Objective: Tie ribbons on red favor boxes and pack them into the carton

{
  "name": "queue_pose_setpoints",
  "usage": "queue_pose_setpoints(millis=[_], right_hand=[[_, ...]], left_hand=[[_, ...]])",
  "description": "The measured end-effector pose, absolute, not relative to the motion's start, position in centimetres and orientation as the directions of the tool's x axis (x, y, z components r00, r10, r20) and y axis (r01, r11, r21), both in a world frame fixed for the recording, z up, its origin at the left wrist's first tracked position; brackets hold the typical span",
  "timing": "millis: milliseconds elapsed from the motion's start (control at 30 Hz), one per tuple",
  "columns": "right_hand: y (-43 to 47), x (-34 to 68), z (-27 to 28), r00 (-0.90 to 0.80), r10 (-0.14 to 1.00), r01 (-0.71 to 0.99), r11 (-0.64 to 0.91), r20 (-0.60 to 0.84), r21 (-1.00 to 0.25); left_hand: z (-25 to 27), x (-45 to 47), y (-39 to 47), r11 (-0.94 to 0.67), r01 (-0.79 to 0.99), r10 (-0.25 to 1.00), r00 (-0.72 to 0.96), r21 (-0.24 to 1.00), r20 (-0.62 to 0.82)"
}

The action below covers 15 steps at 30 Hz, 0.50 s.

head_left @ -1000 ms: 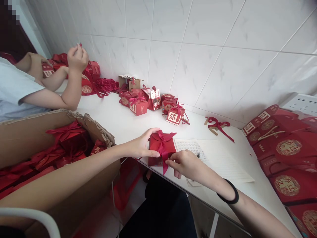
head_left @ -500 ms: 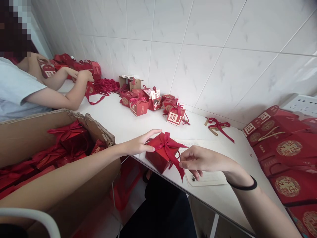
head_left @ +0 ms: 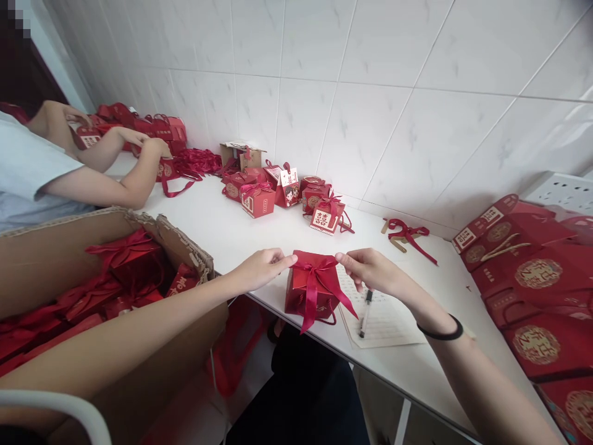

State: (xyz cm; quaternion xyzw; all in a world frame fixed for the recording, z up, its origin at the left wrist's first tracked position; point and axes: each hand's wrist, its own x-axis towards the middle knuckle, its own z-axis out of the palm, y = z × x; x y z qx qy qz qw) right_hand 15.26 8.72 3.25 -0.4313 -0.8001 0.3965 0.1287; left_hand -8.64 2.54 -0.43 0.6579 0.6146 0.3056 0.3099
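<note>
A red gift box (head_left: 296,298) stands at the table's front edge, a dark red ribbon (head_left: 311,300) tied in a bow over its top. My left hand (head_left: 266,269) pinches the bow's left loop between thumb and fingers. On the other side, my right hand (head_left: 370,270) has the right loop pinched the same way. The ribbon's two tails hang down over the box's front and right side. Just right of the box lie a sheet of written paper (head_left: 393,327) and a black-capped pen (head_left: 365,314).
An open cardboard box (head_left: 178,244) of red gift boxes stands at left. Several small gift boxes (head_left: 257,203) line the wall. Red bags (head_left: 532,309) are stacked at right, near loose ribbon (head_left: 407,232). A co-worker's arms (head_left: 125,173) handle red items at far left.
The gift box has turned so its front faces me. My left hand has moved from the box's side to the bow, and my right hand has moved up from the ribbon's tail.
</note>
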Motion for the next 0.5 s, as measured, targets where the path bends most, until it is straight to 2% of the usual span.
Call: queue_pose_setpoints(millis=[67, 300, 500], right_hand=[[9.4, 14.8, 2.4, -0.546, 0.833, 0.6, 0.311, -0.094, -0.737], [9.6, 14.2, 0.9, -0.605, 0.792, 0.505, 0.299, -0.086, -0.81], [9.5, 14.4, 1.9, -0.72, 0.671, 0.413, 0.215, -0.174, -0.885]], left_hand=[[-0.6, -8.5, 2.6, -0.032, 0.602, 0.995, 0.092, 0.798, -0.029], [-0.8, -7.8, 3.0, -0.065, 0.492, 0.993, 0.12, 0.868, 0.006], [-0.9, -8.0, 3.0, -0.005, 0.333, 0.99, 0.135, 0.943, -0.043]])
